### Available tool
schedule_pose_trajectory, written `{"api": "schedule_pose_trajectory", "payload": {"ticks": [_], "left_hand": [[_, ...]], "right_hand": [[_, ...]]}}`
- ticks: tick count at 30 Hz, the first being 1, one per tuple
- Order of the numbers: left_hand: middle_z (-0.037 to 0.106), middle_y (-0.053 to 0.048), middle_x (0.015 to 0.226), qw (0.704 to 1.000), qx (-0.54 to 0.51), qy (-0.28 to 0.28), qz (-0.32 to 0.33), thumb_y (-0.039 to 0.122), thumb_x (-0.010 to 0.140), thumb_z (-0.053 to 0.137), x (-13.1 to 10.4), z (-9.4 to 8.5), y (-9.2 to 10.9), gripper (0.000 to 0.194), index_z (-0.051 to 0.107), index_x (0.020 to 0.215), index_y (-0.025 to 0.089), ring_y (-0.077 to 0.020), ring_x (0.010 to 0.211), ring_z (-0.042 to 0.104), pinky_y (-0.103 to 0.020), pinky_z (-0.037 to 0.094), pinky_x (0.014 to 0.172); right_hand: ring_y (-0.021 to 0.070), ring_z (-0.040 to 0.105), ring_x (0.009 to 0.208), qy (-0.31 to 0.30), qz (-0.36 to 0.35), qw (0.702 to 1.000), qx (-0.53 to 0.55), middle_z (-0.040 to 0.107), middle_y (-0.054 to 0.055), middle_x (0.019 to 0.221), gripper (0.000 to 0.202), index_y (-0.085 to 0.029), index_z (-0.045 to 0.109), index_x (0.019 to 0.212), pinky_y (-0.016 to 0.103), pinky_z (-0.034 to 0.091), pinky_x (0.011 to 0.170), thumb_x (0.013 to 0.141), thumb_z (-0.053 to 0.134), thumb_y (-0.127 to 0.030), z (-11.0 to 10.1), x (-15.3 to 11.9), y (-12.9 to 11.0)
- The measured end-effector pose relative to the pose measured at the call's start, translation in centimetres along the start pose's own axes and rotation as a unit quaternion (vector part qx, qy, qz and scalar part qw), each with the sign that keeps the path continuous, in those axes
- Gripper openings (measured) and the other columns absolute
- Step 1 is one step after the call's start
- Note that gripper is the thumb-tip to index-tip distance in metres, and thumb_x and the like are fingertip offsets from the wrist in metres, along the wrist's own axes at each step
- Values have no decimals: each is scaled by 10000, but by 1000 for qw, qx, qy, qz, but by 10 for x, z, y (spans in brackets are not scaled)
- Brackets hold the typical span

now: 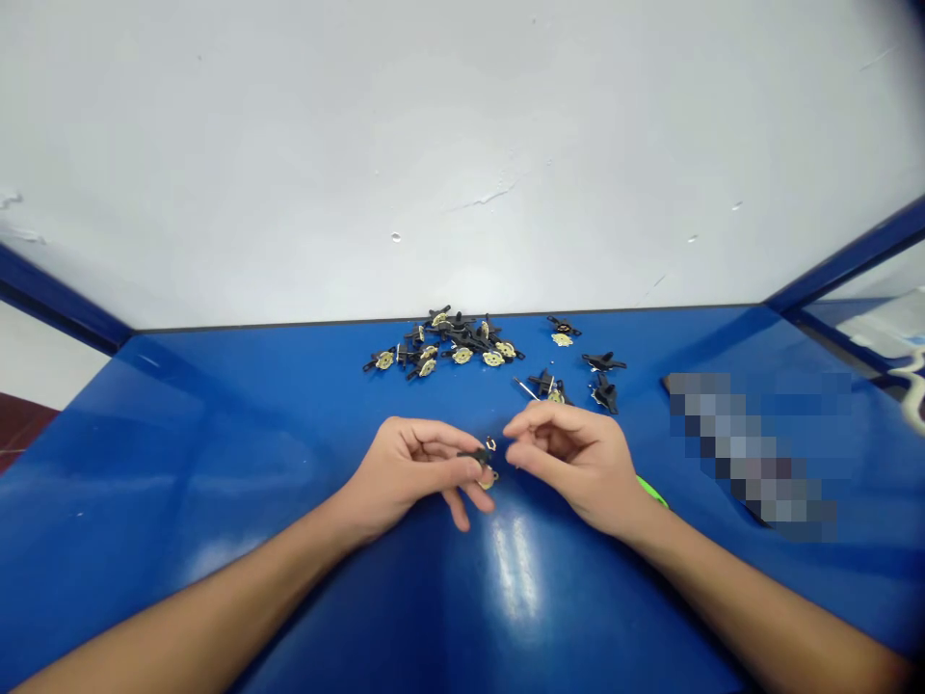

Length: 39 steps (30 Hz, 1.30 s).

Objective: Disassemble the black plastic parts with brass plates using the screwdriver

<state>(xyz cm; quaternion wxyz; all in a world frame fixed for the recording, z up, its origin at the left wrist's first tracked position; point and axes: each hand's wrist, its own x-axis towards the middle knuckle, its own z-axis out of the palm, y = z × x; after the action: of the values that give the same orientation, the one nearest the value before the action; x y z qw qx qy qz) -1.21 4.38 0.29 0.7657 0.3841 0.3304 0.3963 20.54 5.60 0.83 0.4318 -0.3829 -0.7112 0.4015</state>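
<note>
My left hand [415, 469] is closed on a small black plastic part [473, 455], pinched between thumb and forefinger over the table. A gold-coloured disc [488, 479] shows under that part, partly hidden by the fingers. Just beyond it is a tiny gold-and-dark clip [491, 443]; whether it is joined to the part I cannot tell. To the right, my right hand [570, 458] is curled into a pinch, its fingertips a short gap away from the clip. Anything between those fingertips is too small or hidden to make out.
Several black parts with gold discs [462, 355] lie piled at the back of the blue table [318, 617]. More black parts [604, 361] lie at back right, near a thin metal rod [525, 388]. A green object [652, 492] shows behind my right wrist. A blurred-out item [752, 458] lies right.
</note>
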Motion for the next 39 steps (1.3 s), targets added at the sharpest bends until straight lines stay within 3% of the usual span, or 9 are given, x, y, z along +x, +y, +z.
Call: {"api": "schedule_pose_trajectory", "payload": {"ticks": [2, 5, 11, 17, 22, 28, 39], "left_hand": [[809, -105, 760, 998, -42, 40, 11, 217, 721, 901, 3, -2, 2, 224, 786, 877, 105, -229, 583, 773, -244, 596, 417], [791, -80, 714, 994, -73, 76, 7, 205, 719, 901, 5, -2, 5, 197, 783, 835, 98, -165, 503, 721, -204, 567, 400], [779, -75, 691, 994, -72, 79, 0, 219, 709, 909, 4, 2, 6, 207, 775, 806, 94, -156, 486, 702, -207, 561, 396], [789, -84, 713, 995, -62, 83, -7, 216, 710, 907, 6, 0, 2, 222, 784, 853, 99, -180, 503, 723, -221, 560, 393], [819, -112, 786, 994, -70, 82, 13, 198, 742, 896, 6, 0, -1, 220, 782, 898, 93, -217, 592, 778, -230, 601, 442], [829, -137, 777, 996, -50, 68, 8, 211, 786, 875, 5, 1, -3, 251, 766, 973, 84, -194, 576, 777, -227, 631, 509], [830, -105, 761, 998, -38, 56, 13, 264, 754, 897, 2, 9, 3, 308, 745, 946, 77, -180, 560, 775, -231, 654, 538]], "right_hand": [[121, 563, 623, 18, -67, 989, -128, 655, 5, 732, 84, -206, 740, 972, 283, 508, 613, 945, 690, -269, -1, 2, 3], [174, 614, 796, -16, -130, 955, -267, 704, 50, 879, 136, -208, 747, 1048, 363, 523, 766, 976, 633, -197, 1, 4, 7], [204, 525, 819, -76, -153, 920, -352, 663, 60, 871, 153, -221, 773, 991, 405, 496, 794, 985, 621, -210, 8, 5, 9], [208, 538, 836, -97, -150, 930, -322, 663, 50, 839, 122, -197, 702, 938, 428, 487, 822, 986, 594, -168, 6, 8, 5], [169, 588, 803, -4, -179, 963, -201, 662, 30, 870, 147, -206, 628, 999, 369, 500, 753, 938, 621, -73, 5, 8, -6], [173, 632, 813, -5, -249, 956, -155, 703, 53, 906, 271, -203, 668, 1106, 360, 551, 728, 899, 670, -28, 11, 5, -6], [167, 645, 791, 3, -252, 955, -155, 702, 68, 876, 220, -174, 730, 1049, 338, 565, 703, 879, 713, -36, 12, 7, -3]]}}
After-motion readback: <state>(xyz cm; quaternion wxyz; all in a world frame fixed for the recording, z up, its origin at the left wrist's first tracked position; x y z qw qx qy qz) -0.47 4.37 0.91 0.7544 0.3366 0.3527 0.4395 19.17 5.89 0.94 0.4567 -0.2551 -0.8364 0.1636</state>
